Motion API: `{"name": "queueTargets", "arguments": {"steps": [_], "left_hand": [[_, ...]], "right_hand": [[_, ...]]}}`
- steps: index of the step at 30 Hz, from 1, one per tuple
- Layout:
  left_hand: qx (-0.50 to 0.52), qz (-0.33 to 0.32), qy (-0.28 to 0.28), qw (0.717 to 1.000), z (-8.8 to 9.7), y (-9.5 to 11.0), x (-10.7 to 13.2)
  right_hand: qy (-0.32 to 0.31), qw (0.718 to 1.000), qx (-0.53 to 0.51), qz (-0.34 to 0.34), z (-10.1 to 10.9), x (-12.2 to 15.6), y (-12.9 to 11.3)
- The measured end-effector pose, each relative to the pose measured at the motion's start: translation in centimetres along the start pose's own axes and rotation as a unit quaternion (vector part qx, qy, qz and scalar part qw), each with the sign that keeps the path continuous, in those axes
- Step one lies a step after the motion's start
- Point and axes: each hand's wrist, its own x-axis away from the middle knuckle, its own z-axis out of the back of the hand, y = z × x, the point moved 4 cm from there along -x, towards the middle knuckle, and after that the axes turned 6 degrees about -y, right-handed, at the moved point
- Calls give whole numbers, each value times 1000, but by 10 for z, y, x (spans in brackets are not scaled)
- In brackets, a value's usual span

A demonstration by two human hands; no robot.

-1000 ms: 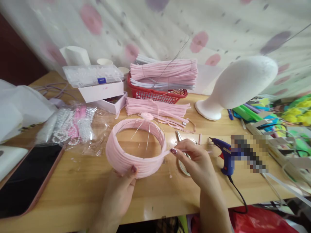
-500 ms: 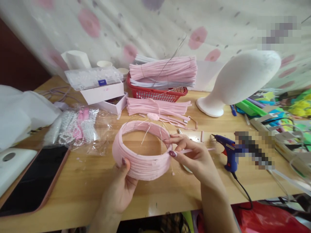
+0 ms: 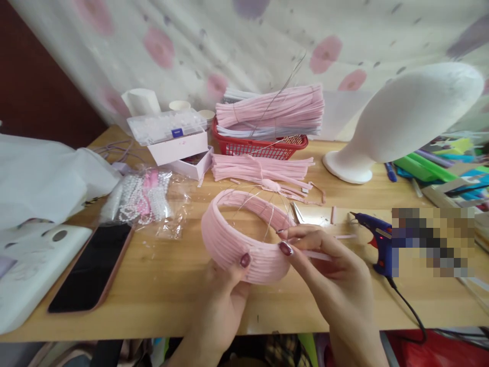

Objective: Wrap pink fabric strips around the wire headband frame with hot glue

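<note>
A wide ring of stacked pink pipe cleaners (image 3: 219,229) is held tilted above the wooden table. My left hand (image 3: 223,300) grips its lower front wall, thumb outside and the other fingers mostly hidden beneath and behind. At the ring's right side, my right hand (image 3: 334,272) pinches a loose pink pipe cleaner (image 3: 315,256) against the rim; its free end trails right behind the fingers. Thin wires rise from the ring around a fuzzy pink oval (image 3: 270,186). Scissors (image 3: 296,212), partly hidden, lie behind my right hand.
A blue glue gun (image 3: 376,229) with a cord lies right, below a white mannequin head (image 3: 416,117). Behind the ring are a pink pipe-cleaner bundle (image 3: 244,168) and a loaded red basket (image 3: 263,149). A phone (image 3: 93,267) and bagged beads (image 3: 143,196) are left.
The view has shifted, moving the whole scene rightward in the picture. The ring now tilts more, and my left thumb sits farther right along its front. Both hands keep hold.
</note>
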Motion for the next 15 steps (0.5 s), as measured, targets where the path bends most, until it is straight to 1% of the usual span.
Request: {"name": "queueTargets", "arguments": {"steps": [2,5,10,15], "left_hand": [[-21,-8,12,1000,0,0,-1],[-45,-22,28,998,4,0,-4],[-73,-39,76,994,10,0,-4],[-86,-65,113,988,6,3,-5]], "right_hand": [[5,1000,15,4,-2,4,-1],[5,1000,26,9,-2,7,-3],[-19,1000,5,13,-1,9,-3],[-37,999,-2,10,-1,9,-6]]}}
